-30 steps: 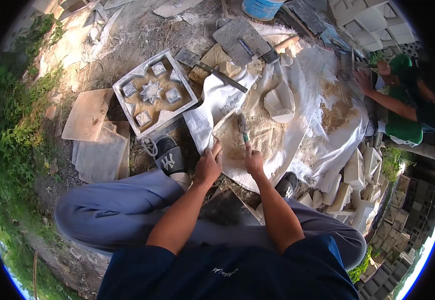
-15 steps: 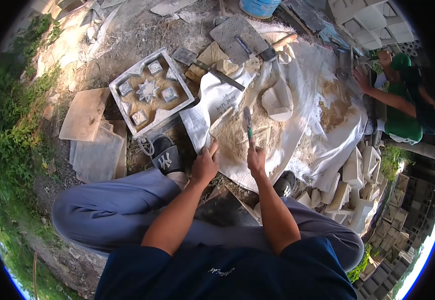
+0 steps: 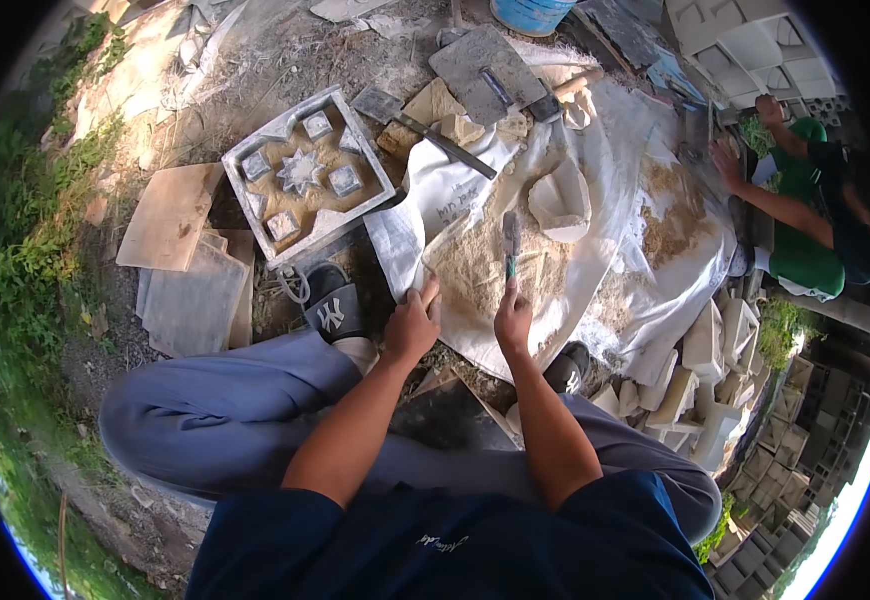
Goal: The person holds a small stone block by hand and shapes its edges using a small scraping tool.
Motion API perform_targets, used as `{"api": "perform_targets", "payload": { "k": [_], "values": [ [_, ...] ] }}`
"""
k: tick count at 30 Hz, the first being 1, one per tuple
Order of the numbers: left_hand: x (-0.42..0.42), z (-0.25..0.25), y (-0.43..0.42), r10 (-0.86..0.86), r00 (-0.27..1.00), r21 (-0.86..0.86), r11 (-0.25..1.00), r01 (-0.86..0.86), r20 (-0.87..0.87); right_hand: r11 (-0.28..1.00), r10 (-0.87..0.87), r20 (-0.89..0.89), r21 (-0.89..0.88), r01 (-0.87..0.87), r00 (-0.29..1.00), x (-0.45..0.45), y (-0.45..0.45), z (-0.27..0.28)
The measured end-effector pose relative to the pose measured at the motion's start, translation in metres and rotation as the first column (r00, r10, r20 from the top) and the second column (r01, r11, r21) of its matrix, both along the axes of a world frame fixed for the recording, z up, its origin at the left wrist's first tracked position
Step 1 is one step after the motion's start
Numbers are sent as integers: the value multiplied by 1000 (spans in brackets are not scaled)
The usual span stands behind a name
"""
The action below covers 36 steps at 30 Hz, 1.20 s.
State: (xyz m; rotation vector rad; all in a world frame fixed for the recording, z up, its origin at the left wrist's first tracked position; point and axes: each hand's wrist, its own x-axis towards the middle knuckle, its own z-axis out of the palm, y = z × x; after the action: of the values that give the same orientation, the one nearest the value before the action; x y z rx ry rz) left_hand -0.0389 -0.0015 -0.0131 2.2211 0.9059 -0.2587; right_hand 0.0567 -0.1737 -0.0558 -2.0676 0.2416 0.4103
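My left hand (image 3: 413,322) is closed on the near left edge of a white sheet (image 3: 395,245). In my right hand (image 3: 513,322) is the green handle of a small trowel (image 3: 511,238), its blade pointing away from me over sandy powder (image 3: 475,270) on the sheet. Just beyond and right of the trowel lies a broken white bowl-shaped piece (image 3: 560,203). To the left stands a square mould (image 3: 363,208) with a star and small blocks inside. A long flat bar (image 3: 445,145) rests beyond my hands.
Flat slabs (image 3: 193,305) lie at the left. A float (image 3: 485,75), a hammer (image 3: 555,100) and a blue bucket (image 3: 532,15) are at the back. Cast blocks (image 3: 705,345) are piled at the right, below a co-worker in green (image 3: 805,215).
The trowel in my right hand has swung from leaning left to nearly straight ahead, a little to the right. My left hand keeps its hold. The co-worker's raised hand has moved slightly.
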Motion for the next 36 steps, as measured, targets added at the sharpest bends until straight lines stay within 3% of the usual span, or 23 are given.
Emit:
{"api": "perform_targets", "payload": {
  "k": [1,2,4,8,10,11,12,14,18,20,21,22,24,26,28,29,32,34,36],
  "values": [
    [2,-3,0,-9,1000,17,1000,9,22,981,31,-84,-186,-47,996,0,-2,-2],
    [3,-5,-1,-15,999,19,1000,14,33,983,33,-222,-171,-73,975,3,-6,-5],
    [3,-1,1,-4,995,47,999,0,99,976,38,-252,-198,-90,967,11,-6,-1],
    [7,12,6,-2,1000,-46,999,2,-1,997,-73,-209,8,77,975,13,-1,1],
    [5,10,5,4,999,-87,996,-8,-43,987,-105,45,130,98,993,11,-2,3],
    [4,10,2,3,999,-91,996,-6,-40,996,-76,17,-40,77,997,10,-4,7],
    [2,5,2,4,1000,-54,999,-5,-17,986,-66,-139,-161,44,988,12,-10,-3],
    [5,2,0,0,1000,-12,1000,1,15,980,-134,-266,-178,88,955,14,-14,-11],
    [2,4,2,0,1000,-13,1000,0,18,989,-126,-293,-107,98,948,19,-10,10],
    [5,7,4,10,1000,-27,1000,-11,-22,993,-90,-78,72,96,993,18,-11,6],
    [5,7,3,9,999,-40,999,-10,-37,995,-98,66,13,97,993,14,-5,9],
    [5,8,2,2,999,-52,999,-5,-49,995,-64,50,-71,68,997,9,-4,17],
    [3,6,0,4,999,-34,999,-2,32,984,-122,-244,-156,85,962,8,-7,-5],
    [5,-2,3,6,994,-6,1000,-5,112,986,-129,-203,-128,104,971,14,-13,-13],
    [5,5,3,2,1000,-4,1000,-2,31,989,-63,-197,-145,35,978,23,-7,-1],
    [6,9,3,-1,999,-27,1000,0,-43,996,-55,-141,-83,44,989,26,-1,11],
    [4,7,3,-15,1000,-28,999,14,-11,982,-59,-7,179,59,998,35,15,21],
    [6,12,4,-21,999,-33,999,20,-34,992,-25,6,125,24,1000,38,11,9],
    [7,15,4,-4,1000,-40,999,4,2,967,31,-236,-239,-89,971,36,8,-7]
  ]
}}
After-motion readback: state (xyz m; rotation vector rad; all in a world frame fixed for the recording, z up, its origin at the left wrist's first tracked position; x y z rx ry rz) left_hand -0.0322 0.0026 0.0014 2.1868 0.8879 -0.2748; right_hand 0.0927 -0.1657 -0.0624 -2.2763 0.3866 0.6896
